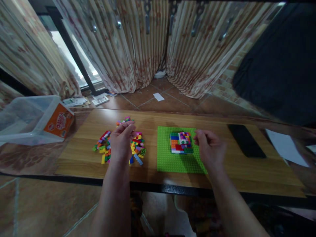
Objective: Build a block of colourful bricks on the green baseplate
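Over the pile of loose coloured toy bricks [137,142] is my left hand [120,140], its thumb and fingers pinched together. Whatever may be between those fingertips is too small to make out. A green studded baseplate [164,163] lies right of the pile. On it stands a low block of joined bricks [175,144] in orange, blue, red, white, purple and green. My right hand [211,146] is at the baseplate's right side, close to the block, with its fingers curled and closed. I cannot see what, if anything, they hold.
The long wooden table [148,118] has a black phone [247,140] on its right part. A clear plastic bin [27,115] with an orange label stands left of the table. White paper [286,146] lies at the right, and striped curtains [138,49] hang behind.
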Demonstrator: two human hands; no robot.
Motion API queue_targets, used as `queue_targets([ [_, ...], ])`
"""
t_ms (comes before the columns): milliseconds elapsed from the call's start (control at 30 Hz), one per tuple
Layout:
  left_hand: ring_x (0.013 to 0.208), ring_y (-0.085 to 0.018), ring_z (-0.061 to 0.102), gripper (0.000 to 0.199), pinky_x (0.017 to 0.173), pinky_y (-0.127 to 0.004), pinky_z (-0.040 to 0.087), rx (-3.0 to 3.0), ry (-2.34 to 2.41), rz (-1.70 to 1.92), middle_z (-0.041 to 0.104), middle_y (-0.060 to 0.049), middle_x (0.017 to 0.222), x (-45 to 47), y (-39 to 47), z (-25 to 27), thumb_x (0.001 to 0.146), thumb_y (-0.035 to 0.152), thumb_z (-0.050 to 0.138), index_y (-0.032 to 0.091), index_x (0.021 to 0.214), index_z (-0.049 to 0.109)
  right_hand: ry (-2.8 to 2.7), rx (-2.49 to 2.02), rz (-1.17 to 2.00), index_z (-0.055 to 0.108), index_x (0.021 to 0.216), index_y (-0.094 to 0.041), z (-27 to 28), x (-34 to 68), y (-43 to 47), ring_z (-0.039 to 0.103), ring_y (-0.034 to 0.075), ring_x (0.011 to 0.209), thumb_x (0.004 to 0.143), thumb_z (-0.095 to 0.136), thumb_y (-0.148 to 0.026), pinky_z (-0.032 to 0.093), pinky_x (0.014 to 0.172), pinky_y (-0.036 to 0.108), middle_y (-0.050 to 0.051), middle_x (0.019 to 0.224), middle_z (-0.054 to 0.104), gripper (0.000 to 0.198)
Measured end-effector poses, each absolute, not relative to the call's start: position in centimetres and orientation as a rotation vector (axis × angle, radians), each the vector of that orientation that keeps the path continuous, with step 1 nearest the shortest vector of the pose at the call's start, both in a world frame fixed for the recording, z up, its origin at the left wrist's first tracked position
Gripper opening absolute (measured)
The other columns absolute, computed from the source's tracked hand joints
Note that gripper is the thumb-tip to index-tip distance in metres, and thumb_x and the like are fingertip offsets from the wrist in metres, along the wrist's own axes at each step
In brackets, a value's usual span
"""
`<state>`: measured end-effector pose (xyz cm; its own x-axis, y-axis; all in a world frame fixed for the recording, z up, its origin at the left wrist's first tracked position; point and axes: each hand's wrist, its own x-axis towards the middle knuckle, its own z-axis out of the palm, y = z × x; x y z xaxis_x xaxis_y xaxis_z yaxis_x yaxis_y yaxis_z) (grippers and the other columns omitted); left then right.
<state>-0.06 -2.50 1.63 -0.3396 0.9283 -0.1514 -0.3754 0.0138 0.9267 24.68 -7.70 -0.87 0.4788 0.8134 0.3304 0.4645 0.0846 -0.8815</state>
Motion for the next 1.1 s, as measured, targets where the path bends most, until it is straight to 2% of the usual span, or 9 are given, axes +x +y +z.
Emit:
queue_targets([
  [167,0.057,-0.007,0.053,0.023,0.057,-0.019,0.042,0.651,1.178,1.589,0.061,0.001,0.065,-0.5,-2.6,1.4,0.055,0.025,0.078,0.014,0.073,0.067,-1.425,-1.473,0.434,0.070,0.083,-0.022,-0.5,20.9,-9.1,0.065,0.016,0.066,0.091,0.056,-0.041,0.050,0.065,0.029,0.001,0.075,0.071,0.024],
  [333,0.056,-0.006,0.052,0.022,0.056,-0.017,0.041,0.635,1.161,1.585,0.061,0.001,0.064,-0.7,-2.7,1.5,0.057,0.024,0.077,0.013,0.074,0.068,-1.806,-1.330,0.482,0.069,0.091,-0.023,-1.4,17.6,-9.8,0.067,0.016,0.078,0.094,0.054,-0.026,0.051,0.074,0.028,0.002,0.086,0.072,0.016],
  [633,0.054,-0.006,0.053,0.019,0.056,-0.018,0.042,0.610,1.137,1.588,0.063,0.000,0.066,-1.1,-3.0,1.4,0.060,0.021,0.075,0.013,0.076,0.070,-1.969,-1.327,0.572,0.067,0.105,-0.021,-3.9,14.0,-7.4,0.065,0.019,0.094,0.095,0.049,-0.015,0.049,0.084,0.031,0.006,0.099,0.069,0.022],
  [800,0.054,-0.006,0.053,0.021,0.056,-0.019,0.043,0.603,1.132,1.580,0.064,0.000,0.066,-1.5,-2.9,1.3,0.060,0.022,0.075,0.013,0.078,0.071,-2.022,-1.382,0.623,0.070,0.109,-0.022,-3.8,12.7,-5.7,0.064,0.018,0.094,0.094,0.053,-0.015,0.047,0.084,0.030,0.005,0.101,0.068,0.024],
  [967,0.054,-0.006,0.053,0.021,0.056,-0.019,0.042,0.598,1.132,1.578,0.062,0.001,0.064,-1.8,-3.0,1.4,0.059,0.023,0.076,0.013,0.077,0.071,-2.082,-1.494,0.641,0.073,0.104,-0.024,-3.7,11.7,-4.8,0.064,0.017,0.090,0.094,0.055,-0.022,0.046,0.080,0.029,0.004,0.099,0.067,0.020],
  [1100,0.055,-0.005,0.051,0.021,0.056,-0.018,0.041,0.586,1.125,1.572,0.061,0.001,0.065,-2.0,-3.2,1.6,0.058,0.022,0.077,0.013,0.076,0.071,-2.074,-1.507,0.602,0.073,0.097,-0.021,-3.7,11.8,-4.4,0.064,0.017,0.087,0.094,0.056,-0.020,0.045,0.079,0.028,0.004,0.096,0.068,0.017],
])
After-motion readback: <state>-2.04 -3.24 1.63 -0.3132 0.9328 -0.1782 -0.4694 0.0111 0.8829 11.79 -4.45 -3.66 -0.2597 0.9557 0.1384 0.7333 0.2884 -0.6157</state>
